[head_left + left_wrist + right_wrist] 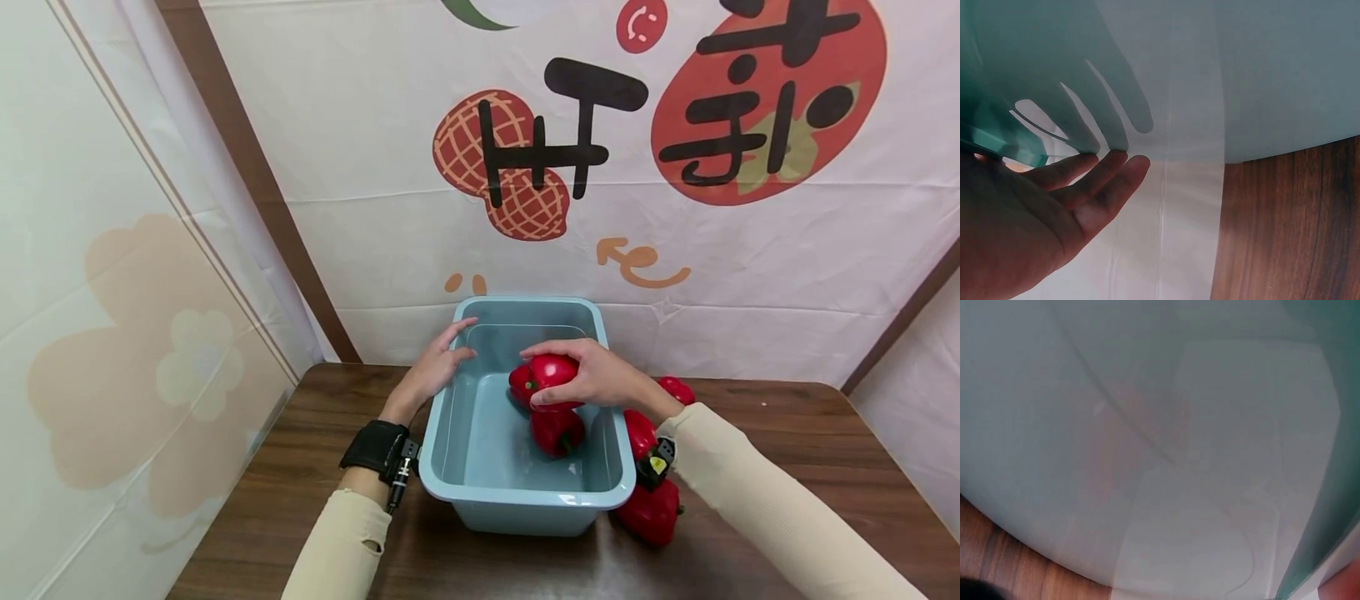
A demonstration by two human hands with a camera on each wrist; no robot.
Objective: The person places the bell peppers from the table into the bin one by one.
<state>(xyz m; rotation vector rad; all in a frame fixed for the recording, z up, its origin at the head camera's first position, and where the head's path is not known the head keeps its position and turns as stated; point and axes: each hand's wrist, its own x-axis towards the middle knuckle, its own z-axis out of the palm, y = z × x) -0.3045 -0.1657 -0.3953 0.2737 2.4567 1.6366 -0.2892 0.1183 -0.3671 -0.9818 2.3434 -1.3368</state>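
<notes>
A light blue plastic basin [525, 498] stands on the wooden table. My right hand [588, 375], reaching over its right rim, grips a red bell pepper [553, 369] between thumb and fingers. Two more red bell peppers are inside: one [557, 433] lies nearer me, another [519, 382] is partly hidden behind the gripped one. At the left rim my left hand [433, 371] has its fingers stretched out. The left wrist view shows the fingertips [1140, 161] touching the basin's smooth wall [1285, 81]. In the right wrist view the basin wall [1210, 394] hides my hand.
Right of the basin lie more red bell peppers: one [652, 510] near the front corner, one [640, 433] partly under my wrist, one [677, 389] farther back. A printed white cloth [360, 250] hangs behind the table [795, 467].
</notes>
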